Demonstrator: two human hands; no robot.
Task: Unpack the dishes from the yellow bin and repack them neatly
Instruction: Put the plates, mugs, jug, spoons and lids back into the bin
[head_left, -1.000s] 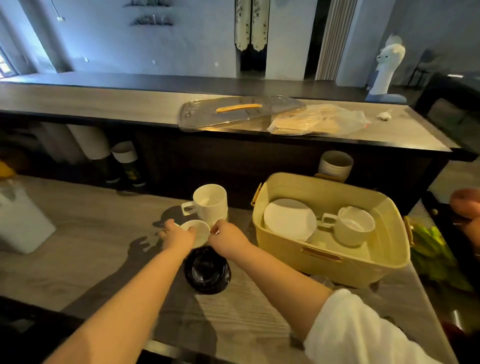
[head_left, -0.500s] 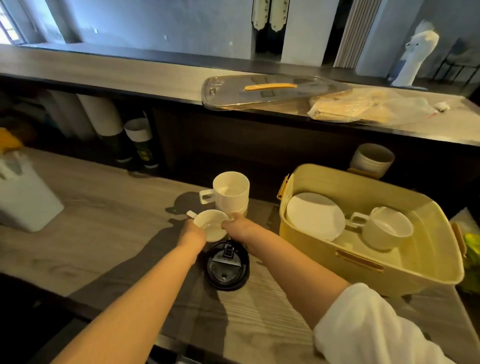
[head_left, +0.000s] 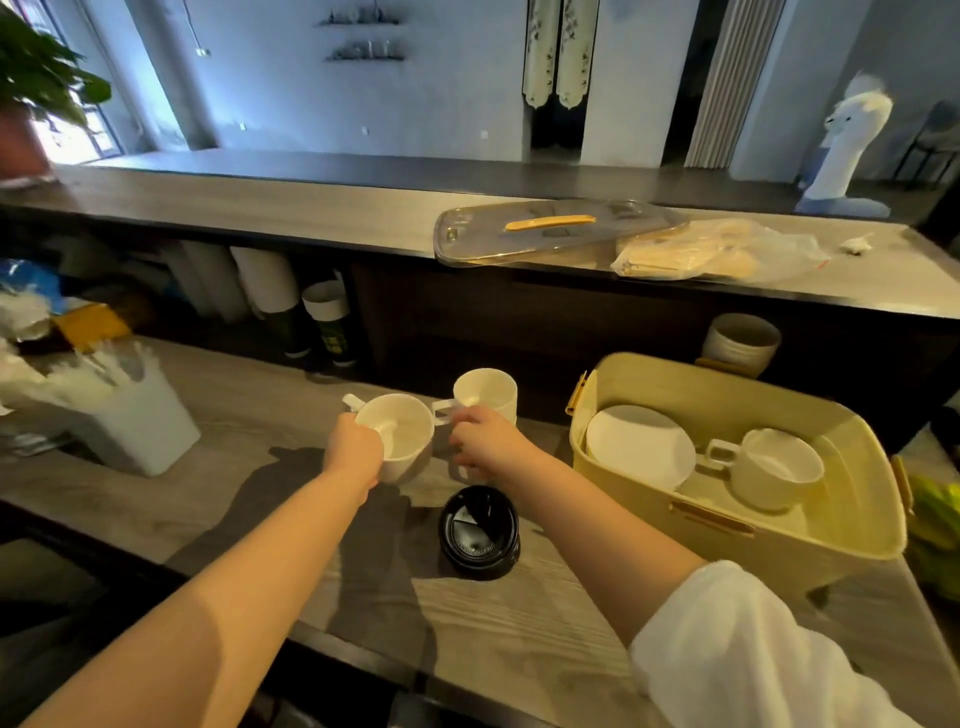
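so, wood-grain tabletop (head_left: 249, 415) runs across the near view, with a higher counter (head_left: 311, 218) behind it. yellow bin (head_left: 769, 556) sits on the tabletop at right, open on top. its clear lid (head_left: 519, 244) with a yellow handle lies flat on the higher counter, just beside a crumpled plastic bag (head_left: 717, 254). white tub (head_left: 140, 431) stands at far left of the tabletop, well apart from the bin. inside the bin: a white plate (head_left: 639, 447) leaning at the left end, and a white bin cup (head_left: 779, 467) beside it, upright, handle pointing at the plate. outside the bin, a wide white cup (head_left: 402, 441) is held up off the tabletop, upright. a tall white mug (head_left: 488, 392) stands just behind it, left of the bin. black lidded cup (head_left: 479, 530) stands nearer the camera, between the forearms. left grip (head_left: 356, 452) is curled round the near side of the wide white cup. right grip (head_left: 485, 441) has fingers curled down right by the tall mug's handle; cannot tell if it has hold of anything.
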